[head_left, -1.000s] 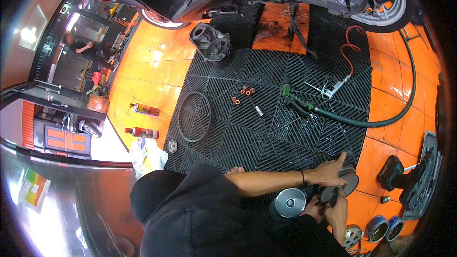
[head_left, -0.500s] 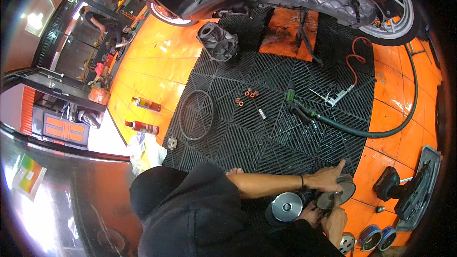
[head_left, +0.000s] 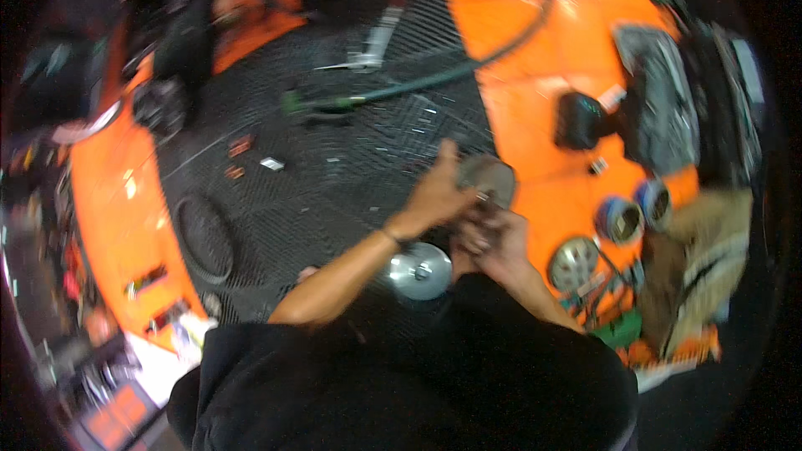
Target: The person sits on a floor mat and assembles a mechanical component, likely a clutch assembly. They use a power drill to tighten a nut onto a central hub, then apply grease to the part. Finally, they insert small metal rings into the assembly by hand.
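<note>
Both hands meet at a grey, round pulley-like part [head_left: 493, 177] low over the black mat. My left hand [head_left: 436, 197], a dark band round its wrist, grips its near-left side, one finger stretched along the far edge. My right hand [head_left: 501, 242] is closed at its near side, fingers bent against the middle; blur hides the exact grip. Just below the hands sits a shiny metal disc [head_left: 420, 271] with a hole at its centre. To their right on the floor lie a silver disc with holes [head_left: 574, 265] and two blue-rimmed round parts [head_left: 621, 221].
A drive belt [head_left: 205, 238] lies on the ribbed black mat at left, near small copper-coloured pieces [head_left: 240, 146]. Beyond my hands are a green hose [head_left: 418, 82] and an air gun [head_left: 380, 42]. A black power tool [head_left: 578, 121] rests on orange tiles beside a case [head_left: 660, 108].
The whole view has swung right and blurred, bringing a cloth and more tools into sight at the right. Both hands stay on the pulley-like part; its position against the mat looks little changed.
</note>
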Available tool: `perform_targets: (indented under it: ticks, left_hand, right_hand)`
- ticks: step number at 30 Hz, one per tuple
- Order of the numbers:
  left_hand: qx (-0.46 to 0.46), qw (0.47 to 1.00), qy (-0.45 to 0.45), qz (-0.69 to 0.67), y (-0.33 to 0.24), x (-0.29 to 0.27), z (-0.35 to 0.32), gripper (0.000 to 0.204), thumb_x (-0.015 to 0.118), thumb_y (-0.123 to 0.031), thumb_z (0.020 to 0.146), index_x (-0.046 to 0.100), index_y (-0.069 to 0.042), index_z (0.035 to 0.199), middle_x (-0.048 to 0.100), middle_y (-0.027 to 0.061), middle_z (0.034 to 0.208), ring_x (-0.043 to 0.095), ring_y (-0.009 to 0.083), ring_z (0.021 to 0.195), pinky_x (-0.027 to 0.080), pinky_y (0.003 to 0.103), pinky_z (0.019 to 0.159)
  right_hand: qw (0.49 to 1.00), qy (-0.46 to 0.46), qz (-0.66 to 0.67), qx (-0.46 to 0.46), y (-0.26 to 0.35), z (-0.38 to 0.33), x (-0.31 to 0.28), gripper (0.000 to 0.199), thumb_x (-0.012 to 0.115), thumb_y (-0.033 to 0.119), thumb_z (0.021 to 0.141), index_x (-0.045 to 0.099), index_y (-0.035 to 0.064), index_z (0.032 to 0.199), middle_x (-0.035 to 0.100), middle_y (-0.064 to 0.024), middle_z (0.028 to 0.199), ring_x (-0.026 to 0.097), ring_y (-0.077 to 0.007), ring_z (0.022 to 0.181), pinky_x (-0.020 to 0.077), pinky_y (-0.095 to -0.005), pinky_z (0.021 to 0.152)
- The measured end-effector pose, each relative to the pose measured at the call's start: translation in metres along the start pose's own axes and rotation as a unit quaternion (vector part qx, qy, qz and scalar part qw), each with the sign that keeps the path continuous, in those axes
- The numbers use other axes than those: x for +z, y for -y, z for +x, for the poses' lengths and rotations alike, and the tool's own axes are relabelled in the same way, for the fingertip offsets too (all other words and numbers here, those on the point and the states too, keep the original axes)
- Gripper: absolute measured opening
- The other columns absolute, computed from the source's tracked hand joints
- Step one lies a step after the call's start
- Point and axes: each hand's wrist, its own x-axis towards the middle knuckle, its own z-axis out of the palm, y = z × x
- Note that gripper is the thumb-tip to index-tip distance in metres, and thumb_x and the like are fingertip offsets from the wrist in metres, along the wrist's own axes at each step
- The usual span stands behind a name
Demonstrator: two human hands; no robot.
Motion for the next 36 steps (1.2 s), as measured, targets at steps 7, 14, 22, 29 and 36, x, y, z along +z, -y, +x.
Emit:
perform_targets:
  ticks: [7, 14, 22, 29, 36]
  left_hand:
    - [0.001, 1.0, -0.013, -0.026, -0.013, -0.004, 0.007, 0.076, 0.067, -0.019, 0.077, 0.027, 0.008, 0.135, 0.061, 0.0287, 0.114, 0.063, 0.0427, 0.108, 0.049, 0.043, 0.094]
    - [-0.019, 1.0, 0.01, 0.001, -0.03, 0.0, 0.003, 0.069, 0.066, -0.018, 0.077, 0.029, 0.005, 0.131, 0.061, 0.0271, 0.115, 0.062, 0.0425, 0.107, 0.048, 0.044, 0.095]
    - [-0.028, 0.999, 0.006, -0.018, -0.027, -0.002, 0.005, 0.061, 0.064, -0.016, 0.078, 0.034, 0.008, 0.125, 0.061, 0.0271, 0.116, 0.062, 0.04, 0.11, 0.048, 0.042, 0.095]
    - [-0.059, 0.995, 0.012, -0.074, -0.021, -0.004, 0.006, 0.066, 0.065, -0.016, 0.077, 0.032, 0.005, 0.13, 0.06, 0.0252, 0.116, 0.062, 0.0367, 0.108, 0.049, 0.042, 0.094]
    - [-0.101, 0.976, -0.057, -0.184, 0.014, -0.009, 0.019, 0.076, 0.068, -0.015, 0.071, 0.031, 0.006, 0.134, 0.064, 0.0248, 0.11, 0.065, 0.0336, 0.098, 0.052, 0.039, 0.086]
  right_hand:
    - [0.462, -0.043, -0.883, -0.064, 0.034, -0.033, -0.003, 0.072, 0.062, 0.01, 0.075, 0.039, 0.0018, 0.143, 0.069, -0.0218, 0.081, 0.069, -0.0355, 0.07, 0.0526, -0.0485, 0.06]
    - [0.505, -0.014, -0.85, -0.151, 0.016, -0.01, -0.035, 0.074, 0.06, 0.012, 0.079, 0.031, -0.0098, 0.143, 0.067, -0.0211, 0.077, 0.068, -0.0349, 0.068, 0.0526, -0.0453, 0.06]
    - [0.995, 0.052, -0.059, 0.053, 0.027, -0.029, -0.016, 0.059, 0.049, 0.004, 0.071, 0.04, 0.0057, 0.13, 0.053, -0.0099, 0.076, 0.037, -0.0113, 0.043, 0.0302, -0.0245, 0.039]
    - [0.957, 0.02, -0.29, 0.008, 0.012, -0.015, -0.006, 0.076, 0.05, -0.004, 0.072, 0.027, 0.0075, 0.144, 0.056, -0.0103, 0.076, 0.042, -0.0101, 0.046, 0.03, -0.0224, 0.04]
    - [0.905, -0.011, -0.414, -0.1, 0.052, -0.061, -0.023, 0.066, 0.048, 0.001, 0.069, 0.052, -0.0046, 0.135, 0.054, -0.0038, 0.066, 0.043, -0.0085, 0.049, 0.0327, -0.021, 0.044]
